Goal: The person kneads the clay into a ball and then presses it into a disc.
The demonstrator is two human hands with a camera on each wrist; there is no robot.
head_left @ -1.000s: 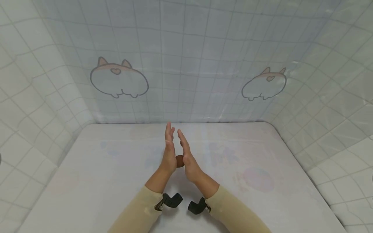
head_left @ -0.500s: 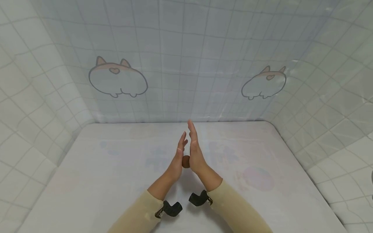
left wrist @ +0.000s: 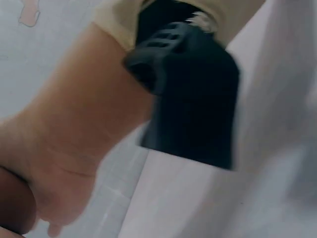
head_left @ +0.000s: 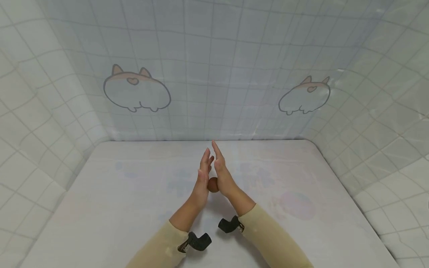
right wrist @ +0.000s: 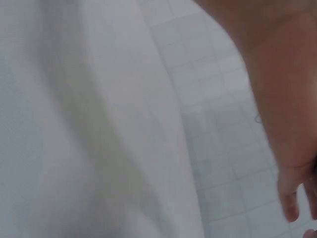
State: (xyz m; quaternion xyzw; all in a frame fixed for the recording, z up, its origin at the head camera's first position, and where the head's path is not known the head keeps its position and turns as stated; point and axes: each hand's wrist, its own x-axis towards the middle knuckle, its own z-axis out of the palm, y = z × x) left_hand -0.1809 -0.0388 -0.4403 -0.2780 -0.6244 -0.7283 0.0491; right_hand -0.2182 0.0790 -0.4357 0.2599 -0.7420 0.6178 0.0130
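A small brown ball (head_left: 213, 185), smooth and round like modelling clay, sits between two facing palms above the table. My left hand (head_left: 202, 182) presses on it from the left with fingers straight and pointing away from me. From the other side my right hand (head_left: 224, 178) lies flat against it, its fingertips reaching a little farther forward. In the left wrist view part of the ball (left wrist: 15, 203) shows beside the heel of the left palm (left wrist: 59, 183). The right wrist view catches the right hand (right wrist: 292, 144) at its edge, with the ball mostly hidden.
A white table (head_left: 110, 208) with faint pastel prints spreads under both arms. Pale tiled-pattern sheeting (head_left: 224, 93) with dog drawings rises behind it and along both sides. Black camera mounts (head_left: 200, 242) stick out from the cream sleeves (head_left: 161, 242).
The hands have rubbed back and forth: the left was farther forward at first, then the right slid ahead and has drawn slightly back. The ball has shifted a little right between them.
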